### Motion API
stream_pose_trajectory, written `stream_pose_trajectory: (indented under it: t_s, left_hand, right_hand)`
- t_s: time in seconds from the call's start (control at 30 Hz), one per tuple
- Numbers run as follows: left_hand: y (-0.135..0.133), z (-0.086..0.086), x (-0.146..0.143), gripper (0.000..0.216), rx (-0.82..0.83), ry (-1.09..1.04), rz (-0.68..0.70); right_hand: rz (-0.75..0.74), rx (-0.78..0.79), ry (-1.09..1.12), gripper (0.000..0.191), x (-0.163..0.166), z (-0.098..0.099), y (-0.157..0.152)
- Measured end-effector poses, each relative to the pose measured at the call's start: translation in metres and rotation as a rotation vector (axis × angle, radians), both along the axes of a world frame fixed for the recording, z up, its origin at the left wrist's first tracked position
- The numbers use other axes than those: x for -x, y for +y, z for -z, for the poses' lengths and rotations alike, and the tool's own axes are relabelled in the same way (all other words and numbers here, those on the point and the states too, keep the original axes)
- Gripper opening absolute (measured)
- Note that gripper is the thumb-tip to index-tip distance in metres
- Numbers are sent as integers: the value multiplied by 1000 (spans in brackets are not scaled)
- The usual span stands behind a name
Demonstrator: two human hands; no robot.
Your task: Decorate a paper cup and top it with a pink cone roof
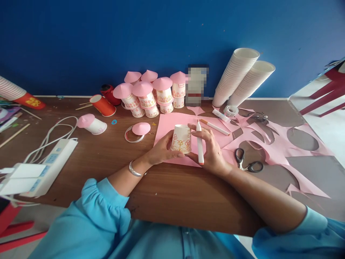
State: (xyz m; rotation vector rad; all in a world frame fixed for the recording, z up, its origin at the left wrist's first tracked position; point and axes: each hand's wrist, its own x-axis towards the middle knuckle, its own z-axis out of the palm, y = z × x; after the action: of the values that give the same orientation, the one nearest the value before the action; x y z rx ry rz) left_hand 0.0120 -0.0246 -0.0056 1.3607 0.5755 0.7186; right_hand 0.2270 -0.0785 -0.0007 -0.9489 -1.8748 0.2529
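Note:
My left hand [164, 147] grips an upside-down white paper cup [181, 139] with flowers and grass drawn on it in orange and red. Between the fingers of my right hand [211, 153] is a white marker [200, 145], tip upward, with an orange-red end at the bottom. That hand also steadies the cup's right side. Beneath both hands lies a pink paper sheet [168, 126]. Another marker [215, 127] rests on the sheet to the right. Behind stand several decorated cups [145, 99] with pink cone roofs.
Scissors [246, 163] and cut pink paper scraps [280, 144] lie at right. Two tall cup stacks [237, 72] lean on the blue wall. A glue stick [221, 116] and tape roll [231, 110] sit nearby. A power strip [51, 167] with cables is left, beside a roofed cup [94, 125].

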Motion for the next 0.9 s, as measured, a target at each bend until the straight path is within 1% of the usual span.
stream_pose_trajectory:
  t_s: [0.13,0.23,0.4,0.53,0.63,0.73,0.9]
  left_hand:
    - [-1,-1,0,82,3,13,-5]
    - [0,0,0,81,20,-17,16]
    - [1,2,1,79,126,-124,-9]
    - [1,-3,3,74,215,-197,94]
    - [0,-6,5,72,242,-200,166]
    - [0,-5,5,70,208,-183,167]
    - [1,-4,2,80,67,-82,42]
  right_hand:
    - [-1,34,3,60,-1,2,0]
    - [-30,66,20,63,-2,3,0]
    - [-99,101,99,74,-2,4,-1]
    - [-106,131,128,77,-3,3,-1]
    - [-102,144,121,74,-3,2,0]
    - [-85,140,92,71,-4,1,-1]
    - [-15,95,21,70,-4,0,-1]
